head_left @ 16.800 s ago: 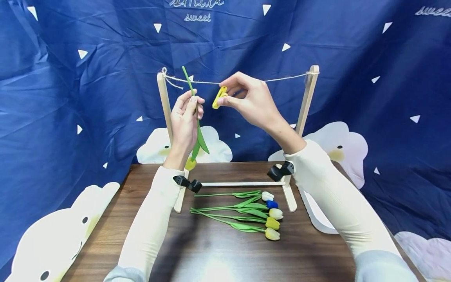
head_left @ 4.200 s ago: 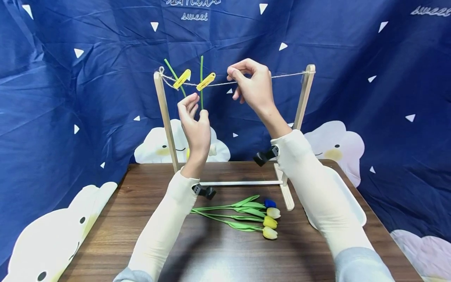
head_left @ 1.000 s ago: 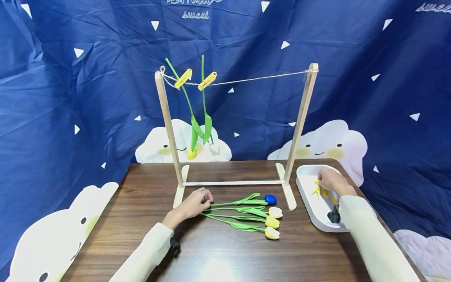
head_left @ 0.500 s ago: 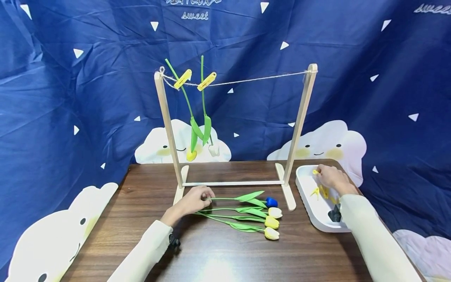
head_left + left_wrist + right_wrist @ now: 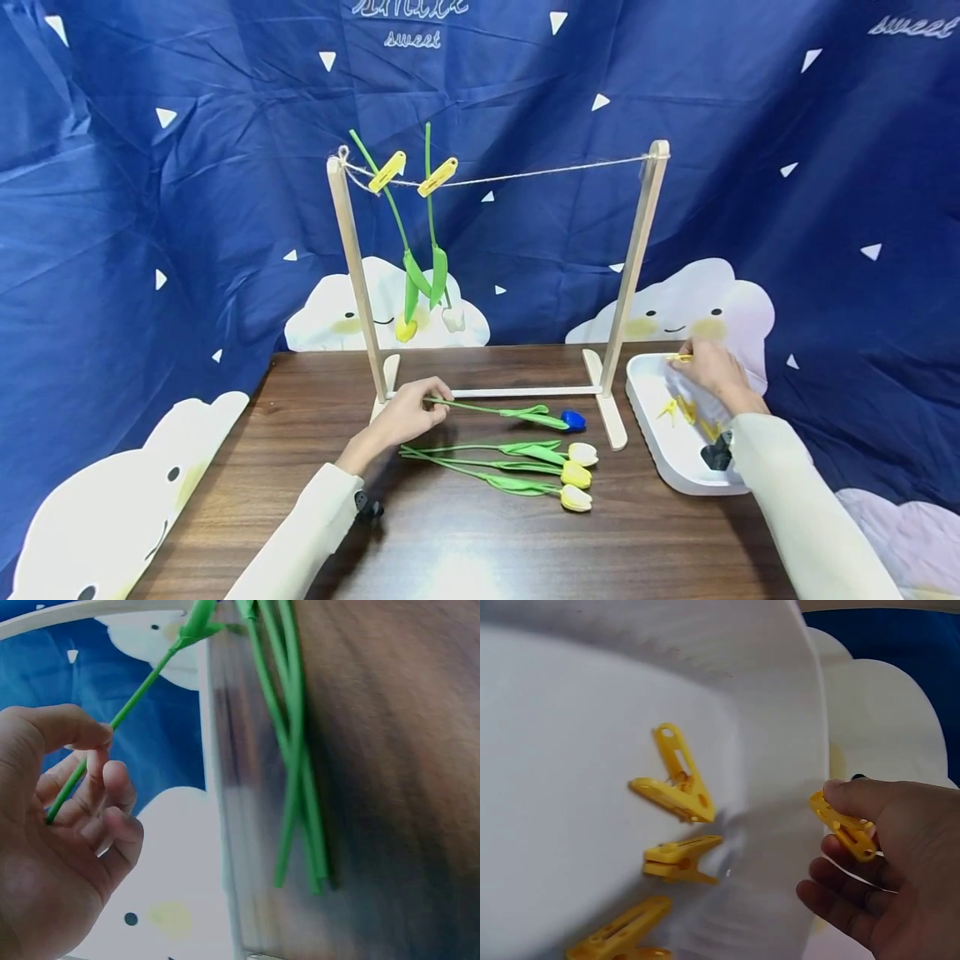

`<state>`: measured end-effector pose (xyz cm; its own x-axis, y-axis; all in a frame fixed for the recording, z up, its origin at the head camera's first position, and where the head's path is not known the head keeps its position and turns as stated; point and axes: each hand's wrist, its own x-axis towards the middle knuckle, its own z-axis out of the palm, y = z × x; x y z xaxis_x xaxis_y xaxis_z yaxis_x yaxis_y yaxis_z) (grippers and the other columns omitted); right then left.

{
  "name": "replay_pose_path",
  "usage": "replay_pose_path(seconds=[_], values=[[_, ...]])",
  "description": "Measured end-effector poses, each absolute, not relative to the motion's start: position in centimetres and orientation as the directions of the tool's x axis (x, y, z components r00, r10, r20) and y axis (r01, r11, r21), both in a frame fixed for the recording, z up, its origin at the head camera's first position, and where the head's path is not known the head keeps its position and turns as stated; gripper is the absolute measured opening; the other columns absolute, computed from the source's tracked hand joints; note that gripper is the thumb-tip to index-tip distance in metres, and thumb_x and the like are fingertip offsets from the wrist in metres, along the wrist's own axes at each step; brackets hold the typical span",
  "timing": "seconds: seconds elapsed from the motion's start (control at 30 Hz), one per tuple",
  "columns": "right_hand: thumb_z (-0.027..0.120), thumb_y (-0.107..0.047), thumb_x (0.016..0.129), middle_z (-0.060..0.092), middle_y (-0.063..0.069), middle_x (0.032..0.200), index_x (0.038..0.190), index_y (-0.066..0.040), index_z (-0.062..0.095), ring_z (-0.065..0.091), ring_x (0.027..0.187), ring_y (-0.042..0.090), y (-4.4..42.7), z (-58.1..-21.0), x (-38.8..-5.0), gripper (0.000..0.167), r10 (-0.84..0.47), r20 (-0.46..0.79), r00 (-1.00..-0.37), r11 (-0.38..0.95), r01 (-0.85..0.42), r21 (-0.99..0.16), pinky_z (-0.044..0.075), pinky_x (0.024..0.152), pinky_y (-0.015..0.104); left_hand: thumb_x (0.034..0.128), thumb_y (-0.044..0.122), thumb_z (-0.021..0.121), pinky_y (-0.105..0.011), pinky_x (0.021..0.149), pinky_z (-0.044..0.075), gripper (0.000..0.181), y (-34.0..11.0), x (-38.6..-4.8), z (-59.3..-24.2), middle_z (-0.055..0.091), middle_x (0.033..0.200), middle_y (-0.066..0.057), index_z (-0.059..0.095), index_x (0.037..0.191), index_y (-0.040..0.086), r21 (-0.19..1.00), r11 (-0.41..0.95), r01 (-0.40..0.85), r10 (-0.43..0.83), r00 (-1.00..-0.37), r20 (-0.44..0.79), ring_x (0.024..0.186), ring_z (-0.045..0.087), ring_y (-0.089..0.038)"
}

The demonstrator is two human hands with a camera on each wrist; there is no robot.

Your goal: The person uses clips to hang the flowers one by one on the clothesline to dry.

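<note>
My left hand pinches the stem of a blue tulip, lifted slightly at the stem end. In the left wrist view its green stem runs between thumb and fingers. At the tray's far edge, my right hand holds a yellow clothespin between thumb and forefinger. Below it, the white tray holds several more yellow clothespins. Two tulips hang head down from the string, a yellow one and a white one, each clipped by a yellow clothespin.
On the wooden table lie two white tulips and a yellow tulip, stems crossing at the left. A wooden frame with a low white crossbar stands behind them. A blue patterned cloth hangs at the back.
Since the oldest frame, two tulips have been clipped to the string. In the last second, my left hand raised the blue tulip's stem, and my right hand lifted a clothespin toward the tray's far edge.
</note>
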<state>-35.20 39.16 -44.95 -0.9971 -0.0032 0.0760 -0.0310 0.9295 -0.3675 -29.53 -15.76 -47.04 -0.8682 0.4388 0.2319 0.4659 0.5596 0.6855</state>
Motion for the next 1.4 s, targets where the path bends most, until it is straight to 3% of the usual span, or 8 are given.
replay_pose_path(seconds=[0.17, 0.3, 0.43, 0.6, 0.8, 1.0, 1.23, 1.4], values=[[0.075, -0.030, 0.096, 0.070, 0.020, 0.100, 0.114, 0.000, 0.067, 0.064, 0.089, 0.040, 38.9, -44.4, -35.1, 0.036, -0.016, 0.141, -0.990, 0.908, -0.074, -0.412, 0.049, 0.072, 0.052, 0.0934, 0.007, 0.070, -0.022, 0.071, 0.052, 0.011, -15.6, -29.4, -46.1, 0.074, 0.089, 0.000, 0.074, 0.103, 0.011, 0.743, 0.516, 0.426, 0.381, -0.891, 0.247, 0.077, 0.062, -0.008], [0.077, -0.025, 0.096, 0.068, 0.015, 0.088, 0.116, 0.002, 0.070, 0.064, 0.074, 0.028, 38.6, -44.0, -35.1, 0.035, -0.042, 0.185, -0.982, 0.884, -0.123, -0.451, 0.047, 0.061, 0.039, 0.0964, 0.013, 0.075, -0.023, 0.064, 0.050, 0.006, -15.3, -29.2, -45.4, 0.072, 0.084, -0.005, 0.077, 0.102, 0.013, 0.803, 0.460, 0.378, 0.337, -0.912, 0.236, 0.068, 0.060, -0.012], [0.077, -0.021, 0.098, 0.071, 0.019, 0.084, 0.123, 0.009, 0.067, 0.066, 0.058, 0.016, 38.0, -43.7, -35.1, 0.040, -0.064, 0.151, -0.987, 0.839, -0.135, -0.527, 0.050, 0.053, 0.031, 0.0979, 0.013, 0.075, -0.023, 0.062, 0.048, 0.008, -14.9, -29.1, -45.0, 0.069, 0.075, -0.011, 0.077, 0.104, 0.009, 0.845, 0.395, 0.362, 0.319, -0.916, 0.243, 0.065, 0.059, -0.015], [0.074, -0.013, 0.100, 0.072, 0.026, 0.088, 0.128, 0.015, 0.060, 0.068, 0.057, 0.014, 37.3, -43.4, -35.0, 0.042, -0.073, 0.131, -0.989, 0.800, -0.137, -0.584, 0.053, 0.052, 0.028, 0.1013, 0.016, 0.072, -0.025, 0.059, 0.048, 0.008, -14.6, -29.0, -44.6, 0.064, 0.068, -0.005, 0.075, 0.106, 0.010, 0.875, 0.345, 0.341, 0.312, -0.920, 0.236, 0.064, 0.060, -0.017], [0.067, -0.006, 0.101, 0.072, 0.032, 0.098, 0.135, 0.016, 0.054, 0.071, 0.061, 0.015, 37.0, -43.2, -35.1, 0.043, -0.097, 0.119, -0.988, 0.776, -0.150, -0.613, 0.060, 0.057, 0.031, 0.1073, 0.015, 0.064, -0.031, 0.068, 0.061, 0.015, -14.2, -29.2, -44.3, 0.074, 0.090, -0.017, 0.068, 0.114, 0.003, 0.919, 0.214, 0.330, 0.329, -0.910, 0.250, 0.078, 0.075, -0.027], [0.067, -0.010, 0.100, 0.076, 0.029, 0.098, 0.129, 0.012, 0.062, 0.074, 0.068, 0.025, 36.6, -43.0, -35.0, 0.037, -0.116, 0.167, -0.979, 0.792, -0.193, -0.579, 0.056, 0.055, 0.026, 0.1127, 0.010, 0.052, -0.040, 0.083, 0.066, 0.020, -13.6, -29.4, -43.9, 0.073, 0.122, -0.028, 0.056, 0.120, -0.007, 0.929, 0.020, 0.371, 0.380, -0.862, 0.336, 0.095, 0.081, -0.026], [0.071, -0.012, 0.097, 0.072, 0.023, 0.097, 0.128, 0.012, 0.056, 0.066, 0.066, 0.015, 36.3, -42.4, -34.8, 0.042, -0.040, 0.222, -0.974, 0.802, -0.164, -0.574, 0.051, 0.054, 0.026, 0.1074, 0.000, 0.058, -0.054, 0.095, 0.061, 0.023, -12.8, -29.4, -43.3, 0.065, 0.122, -0.044, 0.054, 0.124, -0.015, 0.920, -0.066, 0.387, 0.348, -0.855, 0.385, 0.097, 0.079, -0.015], [0.075, -0.011, 0.093, 0.069, 0.021, 0.097, 0.122, 0.009, 0.061, 0.063, 0.067, 0.011, 35.9, -41.9, -34.5, 0.037, -0.026, 0.278, -0.960, 0.798, -0.188, -0.573, 0.052, 0.054, 0.024, 0.1061, 0.002, 0.061, -0.048, 0.093, 0.063, 0.022, -12.3, -29.2, -42.7, 0.069, 0.120, -0.038, 0.063, 0.122, -0.013, 0.921, -0.036, 0.388, 0.316, -0.870, 0.379, 0.094, 0.077, -0.010]])
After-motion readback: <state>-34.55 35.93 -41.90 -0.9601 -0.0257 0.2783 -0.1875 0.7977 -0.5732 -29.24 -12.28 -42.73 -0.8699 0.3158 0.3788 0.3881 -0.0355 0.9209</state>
